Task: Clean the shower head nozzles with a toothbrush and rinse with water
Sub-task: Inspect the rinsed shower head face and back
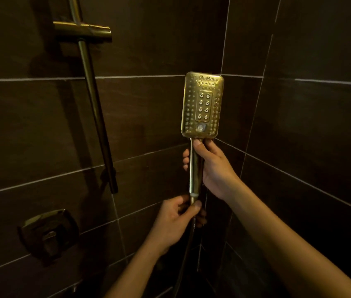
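- A person is standing in a dim shower corner walled in dark tiles (153, 117), holding a gold shower head (202, 105) up in front of them, nearly upright, with its nozzle face turned toward the viewer.
- The right hand (214, 168) is gripping the handle (196, 168) just under the head: the thumb is pressing on the front near the top, and the fingers are wrapping around the back, their tips showing at the handle's 9 o'clock side.
- The left hand (175, 220) is sitting at 6 o'clock from the right one, thumb and fingers pinching shut on the connector (193, 198) where the hose (188, 244) is joining the bottom of the handle.
- The hose is hanging down from that pinch and fading into the dark.
- The head's face is showing rows of small nozzles around the rim, a raised middle panel with paired larger jets, and a round button near its lower edge.
- Toward 10 o'clock from the head, a slide rail (94, 100) with a bracket (82, 31) is running down the wall.
- Toward 8 o'clock, a square valve control (49, 234) is sitting on the tile.
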`<state>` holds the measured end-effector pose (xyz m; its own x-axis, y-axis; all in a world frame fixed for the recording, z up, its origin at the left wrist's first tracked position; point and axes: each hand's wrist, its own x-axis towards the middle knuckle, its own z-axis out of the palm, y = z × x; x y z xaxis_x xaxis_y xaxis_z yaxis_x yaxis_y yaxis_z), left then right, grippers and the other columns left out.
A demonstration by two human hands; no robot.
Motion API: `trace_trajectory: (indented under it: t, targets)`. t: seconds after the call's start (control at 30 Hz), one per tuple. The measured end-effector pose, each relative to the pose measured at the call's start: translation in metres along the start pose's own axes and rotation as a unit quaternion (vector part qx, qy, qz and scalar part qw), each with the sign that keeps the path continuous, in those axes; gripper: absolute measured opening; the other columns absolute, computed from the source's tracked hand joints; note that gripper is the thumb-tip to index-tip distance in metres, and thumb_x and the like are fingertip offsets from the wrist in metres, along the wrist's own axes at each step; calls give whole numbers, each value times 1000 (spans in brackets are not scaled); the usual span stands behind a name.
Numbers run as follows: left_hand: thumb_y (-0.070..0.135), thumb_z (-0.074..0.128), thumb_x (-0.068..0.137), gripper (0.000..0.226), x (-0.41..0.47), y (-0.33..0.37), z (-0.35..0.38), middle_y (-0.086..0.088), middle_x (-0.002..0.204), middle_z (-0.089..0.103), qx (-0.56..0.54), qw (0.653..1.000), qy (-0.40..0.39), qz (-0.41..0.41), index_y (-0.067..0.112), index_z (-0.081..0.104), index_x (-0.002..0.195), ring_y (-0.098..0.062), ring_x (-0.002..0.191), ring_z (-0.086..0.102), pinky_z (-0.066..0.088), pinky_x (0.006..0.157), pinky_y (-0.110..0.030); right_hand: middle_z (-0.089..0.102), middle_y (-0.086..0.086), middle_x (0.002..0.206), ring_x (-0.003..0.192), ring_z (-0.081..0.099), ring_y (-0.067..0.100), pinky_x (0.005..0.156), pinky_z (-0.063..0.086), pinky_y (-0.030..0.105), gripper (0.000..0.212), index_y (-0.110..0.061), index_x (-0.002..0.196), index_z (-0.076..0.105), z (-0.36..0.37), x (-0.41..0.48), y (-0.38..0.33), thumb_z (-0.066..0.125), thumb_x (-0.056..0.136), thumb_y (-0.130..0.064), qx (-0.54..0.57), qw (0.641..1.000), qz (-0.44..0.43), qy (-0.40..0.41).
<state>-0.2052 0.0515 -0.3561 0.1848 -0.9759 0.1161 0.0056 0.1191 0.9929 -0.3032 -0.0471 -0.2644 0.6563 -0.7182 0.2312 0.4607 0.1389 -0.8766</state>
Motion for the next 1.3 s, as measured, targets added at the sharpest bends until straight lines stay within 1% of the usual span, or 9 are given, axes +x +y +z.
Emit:
trace_trajectory:
  t: [0.17,0.27,0.4,0.47,0.6,0.73,0.9,1.13,1.3]
  targets:
    - [11,59,95,15,-12,-3,-6,-12,82,74,-43,999,-8,5,8,68,107,-26,74,73,61,74,-38,66,3,85,76,64,16,71,55,31,19,-19,122,57,9,-4,6,49,104,-21,15,1000,11,-9]
    - [14,62,94,14,-15,-3,-5,-9,85,77,2,1000,20,13,14,70,105,-24,79,75,61,79,-41,64,4,85,75,64,17,72,55,33,22,-19,125,57,16,-6,12,50,104,-23,-23,1000,-16,-1]
    - [16,65,92,14,-20,-7,-1,-3,91,78,45,997,67,20,19,72,105,-12,83,76,59,70,-23,65,5,86,76,64,18,70,57,31,22,-19,124,59,27,-12,22,49,104,-24,-100,992,-61,50]
    - [20,65,92,13,-22,-10,1,-1,90,78,64,994,88,5,22,72,103,-9,82,75,58,71,-21,66,5,89,78,65,18,72,57,31,24,-21,126,59,31,-16,27,50,104,-25,-137,984,-86,76]
    - [22,69,90,11,-27,-17,-2,-1,85,78,71,992,104,11,24,73,100,-12,78,76,60,74,-27,70,7,101,87,66,18,82,56,34,28,-29,132,56,33,-24,32,47,105,-26,-149,982,-75,85]
    - [11,69,89,9,-33,-15,-9,-6,80,77,49,994,92,44,10,73,97,-13,71,75,56,63,-19,65,16,127,113,61,27,105,44,43,34,-22,137,55,17,-35,24,40,106,-24,8,1000,2,-21]
    - [4,69,88,7,-38,-21,-11,-8,81,76,26,996,74,40,7,74,94,-18,74,74,61,71,-32,68,11,114,112,63,26,104,49,43,31,-12,130,62,9,-41,26,45,104,-17,52,998,23,-31]
    - [11,70,88,11,-54,-21,-9,-4,88,78,39,996,73,34,13,73,98,-16,79,76,59,68,-23,64,0,98,98,65,13,91,56,34,32,1,125,63,17,-50,31,61,96,-13,-32,999,8,-10]
    - [16,71,87,14,-59,-24,-11,4,87,79,69,993,92,18,27,73,97,-9,80,75,56,68,-19,65,-8,82,81,65,8,78,54,28,22,-11,106,70,27,-53,37,74,89,-24,-242,965,-73,74]
